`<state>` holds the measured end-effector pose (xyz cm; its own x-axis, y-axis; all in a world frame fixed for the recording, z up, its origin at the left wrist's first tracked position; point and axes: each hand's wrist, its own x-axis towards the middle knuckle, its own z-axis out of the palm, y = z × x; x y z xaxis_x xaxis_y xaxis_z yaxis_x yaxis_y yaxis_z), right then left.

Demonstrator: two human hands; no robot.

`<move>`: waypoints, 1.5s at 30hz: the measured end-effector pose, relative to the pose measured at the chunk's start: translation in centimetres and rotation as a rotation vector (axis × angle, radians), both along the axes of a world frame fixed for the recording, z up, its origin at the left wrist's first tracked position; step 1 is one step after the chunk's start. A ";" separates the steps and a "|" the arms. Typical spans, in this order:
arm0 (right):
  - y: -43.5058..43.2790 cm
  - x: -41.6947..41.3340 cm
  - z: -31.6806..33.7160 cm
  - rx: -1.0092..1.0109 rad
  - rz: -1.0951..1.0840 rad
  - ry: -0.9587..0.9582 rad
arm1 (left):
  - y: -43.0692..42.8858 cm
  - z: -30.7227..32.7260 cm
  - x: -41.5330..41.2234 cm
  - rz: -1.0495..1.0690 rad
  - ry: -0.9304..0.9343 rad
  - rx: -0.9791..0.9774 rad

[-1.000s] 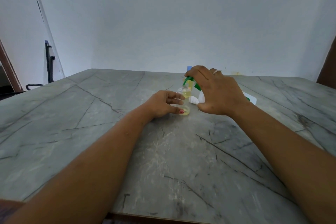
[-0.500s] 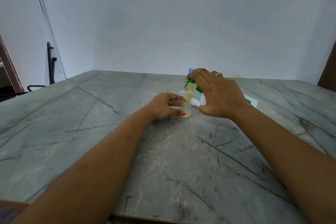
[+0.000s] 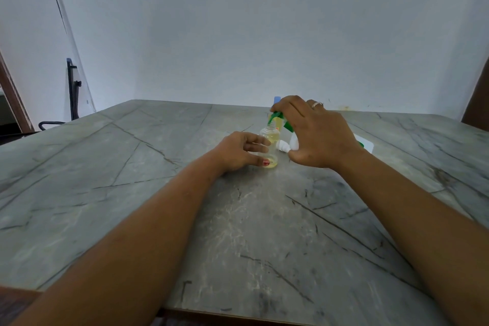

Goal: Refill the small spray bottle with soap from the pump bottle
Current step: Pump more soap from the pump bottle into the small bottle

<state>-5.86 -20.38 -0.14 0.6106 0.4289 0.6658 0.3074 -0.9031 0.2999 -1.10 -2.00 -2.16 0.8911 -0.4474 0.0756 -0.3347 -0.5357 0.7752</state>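
While left hand (image 3: 238, 152) grips clear spray bottle (image 3: 272, 140), right hand (image 3: 317, 137) clasps green-topped pump bottle (image 3: 288, 127).

A grey marble tabletop (image 3: 132, 167) with dark veins stretches ahead of me to a plain, pale wall (image 3: 238, 34). Far to my left, a black chair (image 3: 72, 92) stands beside a brown door frame (image 3: 14, 92). The light is soft and even.

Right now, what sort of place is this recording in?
Probably a plain indoor room, home or office: large grey marble-look table, bare white wall behind it, black chair at left.
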 end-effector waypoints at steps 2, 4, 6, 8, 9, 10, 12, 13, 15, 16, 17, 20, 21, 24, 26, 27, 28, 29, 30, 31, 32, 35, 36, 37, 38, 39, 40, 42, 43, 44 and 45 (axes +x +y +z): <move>0.0 0.0 0.0 0.017 0.000 -0.005 | 0.0 0.0 0.0 -0.001 0.002 -0.004; 0.0 0.1 0.1 0.030 0.004 -0.013 | 0.0 0.0 0.0 -0.002 0.000 -0.005; 0.1 0.1 0.1 0.028 0.002 -0.012 | -0.1 0.1 0.0 0.000 0.000 0.003; 0.2 0.1 0.1 0.016 -0.005 -0.005 | -0.1 0.1 0.0 0.003 0.001 0.008; 0.2 0.1 0.0 0.002 -0.011 -0.005 | -0.1 0.1 0.0 0.004 0.001 0.007; 0.2 0.1 0.0 -0.015 -0.017 -0.008 | -0.1 0.1 0.0 0.005 0.000 0.005; 0.0 0.0 0.0 -0.030 -0.020 -0.005 | -0.1 0.0 0.0 0.009 -0.004 0.009; -0.1 0.0 0.1 -0.028 -0.018 0.000 | 0.0 0.0 0.0 0.010 -0.005 0.011; -0.1 0.0 0.1 -0.014 -0.017 0.011 | 0.0 0.0 0.0 0.008 -0.004 0.009; -0.1 0.0 0.2 -0.002 -0.017 0.016 | 0.0 0.0 0.0 0.005 -0.005 0.008; 0.0 0.1 0.2 0.010 -0.015 0.020 | -0.1 0.0 0.0 0.003 -0.006 0.009; 0.2 0.2 0.2 0.025 -0.009 0.032 | -0.1 0.0 -0.1 0.004 -0.001 0.004; 0.2 0.2 0.2 0.024 -0.010 0.033 | -0.1 0.0 -0.1 0.006 0.002 0.004; 0.0 0.2 0.0 0.000 -0.004 0.019 | -0.1 0.0 0.0 0.007 0.009 -0.014; -0.2 0.1 0.0 -0.005 -0.002 0.020 | -0.1 0.0 0.0 0.001 0.006 -0.014; -0.2 0.1 0.1 -0.003 -0.003 0.026 | -0.1 0.0 0.0 0.000 0.003 -0.008; -0.2 0.1 0.1 0.006 -0.005 0.033 | -0.1 0.0 0.0 0.001 0.000 -0.003; -0.1 0.1 0.2 0.019 -0.006 0.038 | -0.1 -0.1 0.0 0.003 -0.002 0.001; 0.0 0.1 0.2 0.032 -0.006 0.040 | -0.2 0.0 0.0 0.005 -0.003 0.003; 0.1 0.1 0.3 0.041 -0.004 0.040 | -0.2 0.0 0.0 0.007 -0.003 0.004; 0.2 0.1 0.3 0.043 -0.002 0.040 | -0.1 0.0 0.0 0.009 -0.002 0.005; 0.1 0.1 0.1 0.017 0.003 0.023 | -0.1 0.0 0.0 0.008 -0.001 0.004; 0.0 0.1 0.0 0.002 0.001 0.015 | -0.1 0.0 0.0 0.008 -0.001 0.003; -0.1 0.1 0.0 -0.008 -0.001 0.011 | -0.1 0.0 0.0 0.008 -0.001 0.004; -0.2 0.0 0.0 -0.011 -0.003 0.012 | -0.1 0.0 0.0 0.008 -0.004 0.007; -0.2 0.0 0.0 -0.009 -0.005 0.016 | -0.2 0.0 0.0 0.008 -0.005 0.010; -0.2 0.0 0.0 -0.003 -0.006 0.021 | -0.2 0.0 0.0 0.009 -0.006 0.013; -0.1 0.1 0.2 0.023 -0.005 0.033 | -0.2 0.0 0.0 0.010 -0.011 0.020; 0.0 0.1 0.2 0.034 -0.003 0.036 | -0.2 0.0 0.0 0.011 -0.015 0.024; 0.1 0.1 0.2 0.041 -0.001 0.037 | -0.2 0.0 0.0 0.013 -0.017 0.026; 0.1 0.2 0.2 0.043 0.000 0.037 | -0.3 0.0 0.0 0.014 -0.017 0.028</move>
